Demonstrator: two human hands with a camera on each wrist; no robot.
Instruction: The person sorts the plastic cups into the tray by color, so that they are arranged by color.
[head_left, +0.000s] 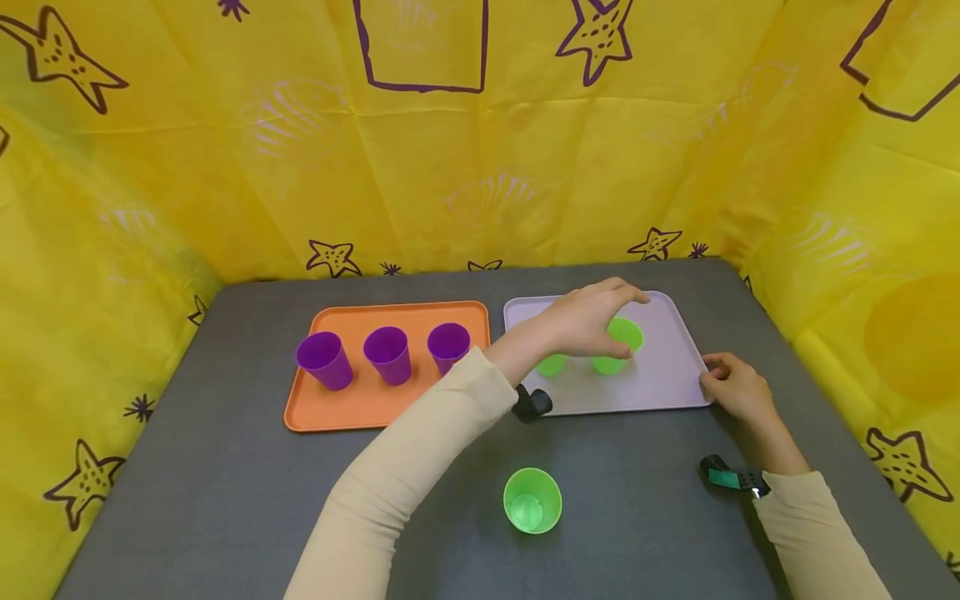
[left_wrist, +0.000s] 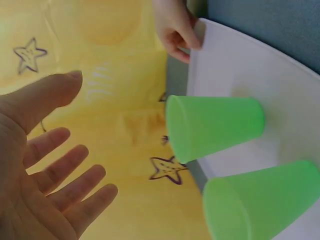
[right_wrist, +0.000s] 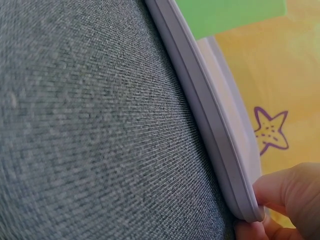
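Note:
My left hand (head_left: 592,321) hovers over the pale lilac tray (head_left: 667,375), its fingers spread and nothing held. Below it stand two green cups; the right one (head_left: 628,332) is partly covered by that hand, the left one (head_left: 551,365) mostly by the wrist. In the left wrist view a gap separates the palm from both upright cups. My right hand (head_left: 738,387) pinches the tray's near right corner between thumb and fingers, as the right wrist view also shows. A third green cup (head_left: 532,500) stands upright on the grey table, in front of the trays.
On the left lies an orange tray (head_left: 352,408) bearing three purple cups, the left (head_left: 326,361), middle (head_left: 388,356) and right (head_left: 448,346). My left sleeve crosses in front of its right part. Yellow patterned cloth (head_left: 420,183) walls in the grey table (head_left: 202,467).

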